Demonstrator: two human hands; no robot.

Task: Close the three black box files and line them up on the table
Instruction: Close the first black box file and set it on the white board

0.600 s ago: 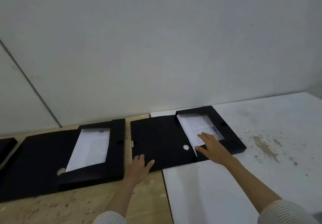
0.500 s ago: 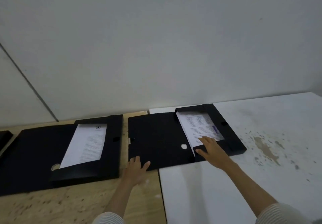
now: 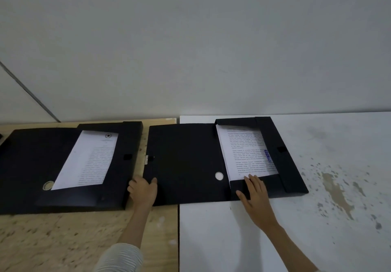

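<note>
**Black box files lying open across two joined surfaces**

Black, matte and flat: right box file (image 3: 186, 164) spread open, straddling the seam between a wooden tabletop (image 3: 53, 240) and a white tabletop (image 3: 338, 229). Lid flap laid out to the left with a round finger hole (image 3: 219, 176) near the spine; tray to the right holding a stack of printed sheets (image 3: 247, 151) bearing a blue stamp. Small black clasp tab on the tray's right wall.

Left hand (image 3: 143, 191) curled over the lid's near-left corner, fingers (image 3: 135, 185) tucked round the edge, thumb on top: gripping the flap. Right hand (image 3: 256, 195) pressed flat on the tray's near flap, fingers (image 3: 251, 179) spread wide and just reaching the lowest edge of the paper, holding nothing.

Second box file (image 3: 38, 166) just beside it on the left, also open, on the wood, with one printed page (image 3: 88, 159) showing and a ring hole near the front. Sliver of another black thing (image 3: 1, 136) at the far left edge, too cropped to identify.

Wood pale and speckled; white surface stained with brownish patches and grey flecks on the right. Plain grey-white wall (image 3: 190, 49) behind, crossed by one diagonal seam at the left. Ribbed pale sleeve (image 3: 120, 259) on the left arm.
</note>
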